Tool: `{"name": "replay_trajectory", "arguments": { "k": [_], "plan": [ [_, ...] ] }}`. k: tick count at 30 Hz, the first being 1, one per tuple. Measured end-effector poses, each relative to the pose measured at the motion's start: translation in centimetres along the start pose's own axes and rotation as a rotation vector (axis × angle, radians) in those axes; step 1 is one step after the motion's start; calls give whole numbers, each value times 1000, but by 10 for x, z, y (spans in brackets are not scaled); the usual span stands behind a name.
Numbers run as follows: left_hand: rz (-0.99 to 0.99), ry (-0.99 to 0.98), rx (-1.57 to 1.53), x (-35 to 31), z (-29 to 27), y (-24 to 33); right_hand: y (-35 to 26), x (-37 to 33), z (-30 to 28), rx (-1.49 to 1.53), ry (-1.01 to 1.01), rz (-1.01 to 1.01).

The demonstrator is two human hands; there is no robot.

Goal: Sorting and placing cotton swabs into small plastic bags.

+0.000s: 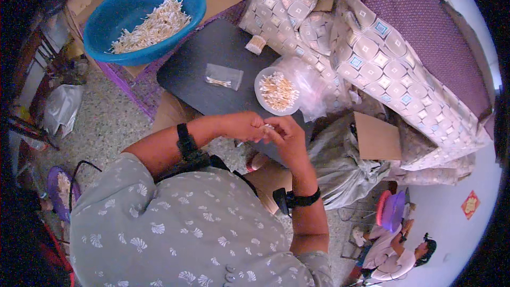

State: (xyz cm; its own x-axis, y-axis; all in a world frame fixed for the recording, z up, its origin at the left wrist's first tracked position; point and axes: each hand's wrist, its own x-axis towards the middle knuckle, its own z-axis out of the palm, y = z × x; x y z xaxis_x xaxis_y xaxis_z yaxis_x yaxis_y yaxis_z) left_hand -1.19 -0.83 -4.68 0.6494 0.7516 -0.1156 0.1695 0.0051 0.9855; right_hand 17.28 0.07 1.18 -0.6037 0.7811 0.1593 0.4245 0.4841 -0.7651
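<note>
My two hands meet over the near edge of a dark board (183, 66). My left hand (245, 126) is closed in a fist around a few cotton swabs (269, 127), whose white tips poke out between the hands. With bent fingers, my right hand (289, 137) pinches at those tips. Just beyond it stands a round white tub (258, 94) full of loose cotton swabs. A clear plastic bag (231, 77) with a few swabs inside lies flat on the board. Near the board's far edge is a bundle of swabs (256, 45).
A large blue basin (98, 56) heaped with swabs sits at the far left. Crumpled clear plastic bags (308, 87) lie beside the tub. To the right are a cardboard piece (378, 137) and a sofa with patterned cloth (372, 58). Another person (393, 260) sits at the lower right.
</note>
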Motion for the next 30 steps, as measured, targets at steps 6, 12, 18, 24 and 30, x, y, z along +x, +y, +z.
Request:
{"name": "replay_trajectory", "arguments": {
  "k": [6,12,18,24,30],
  "plan": [
    [29,17,-120,-9,3,-7,16,-7,8,91,55,50],
    [-64,-1,-89,-16,-1,-12,31,-13,18,342,88,266],
    [-30,30,-29,-8,0,-33,34,-12,30,459,98,283],
    [-102,66,-16,-8,5,-40,39,-14,38,595,58,283],
    [-130,63,41,-13,3,-38,50,-14,45,624,22,307]
  ]
}}
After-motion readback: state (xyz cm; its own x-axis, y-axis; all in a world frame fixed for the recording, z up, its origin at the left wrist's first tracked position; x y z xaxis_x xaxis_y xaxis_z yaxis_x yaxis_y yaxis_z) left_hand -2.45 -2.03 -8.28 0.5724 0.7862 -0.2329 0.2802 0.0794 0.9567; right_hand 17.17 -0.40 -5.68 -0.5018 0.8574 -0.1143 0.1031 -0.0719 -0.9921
